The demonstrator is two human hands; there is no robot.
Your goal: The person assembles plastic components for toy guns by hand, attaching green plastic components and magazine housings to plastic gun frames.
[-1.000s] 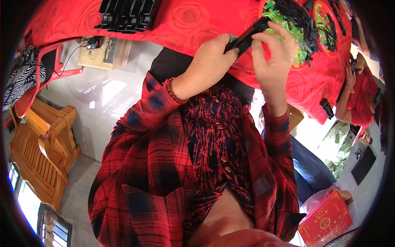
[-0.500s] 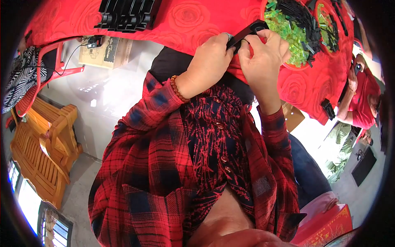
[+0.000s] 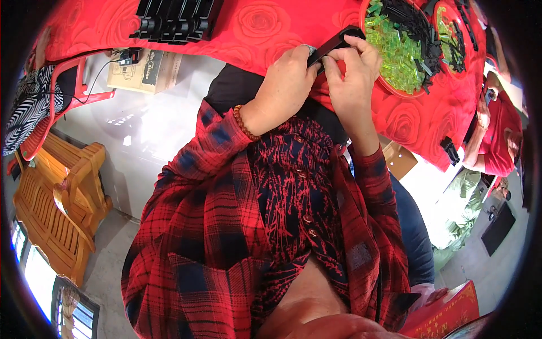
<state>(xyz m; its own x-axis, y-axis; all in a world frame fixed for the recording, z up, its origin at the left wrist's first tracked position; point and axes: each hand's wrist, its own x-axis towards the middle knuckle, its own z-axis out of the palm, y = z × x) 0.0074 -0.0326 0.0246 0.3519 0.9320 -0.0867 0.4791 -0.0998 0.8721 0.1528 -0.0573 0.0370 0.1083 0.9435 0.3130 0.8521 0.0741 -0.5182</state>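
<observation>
A long, narrow black plastic part (image 3: 335, 43) is held at the table's near edge, slanting up to the right. My left hand (image 3: 289, 80) is closed around its lower end, with the fingertips mostly hidden behind it. My right hand (image 3: 354, 70) is closed at the upper end, index finger bent over the part and thumb near its underside. Whether a small piece sits between those fingers I cannot make out. Right beside this hand stands a round red tray (image 3: 395, 92) of clear yellow-green pieces (image 3: 393, 53) and thin black strips (image 3: 411, 21).
Black plastic parts (image 3: 174, 25) stand in a row on the red rose-patterned cloth (image 3: 259, 22), back left. A second tray (image 3: 451, 42) lies farther right, and a small black piece (image 3: 450, 150) near the right edge. Another person (image 3: 499, 133) sits at right.
My right hand has shifted slightly left and up along the black part, its fingers drawing in closer. My left hand stays nearly in place. The other person's arms have moved slightly.
</observation>
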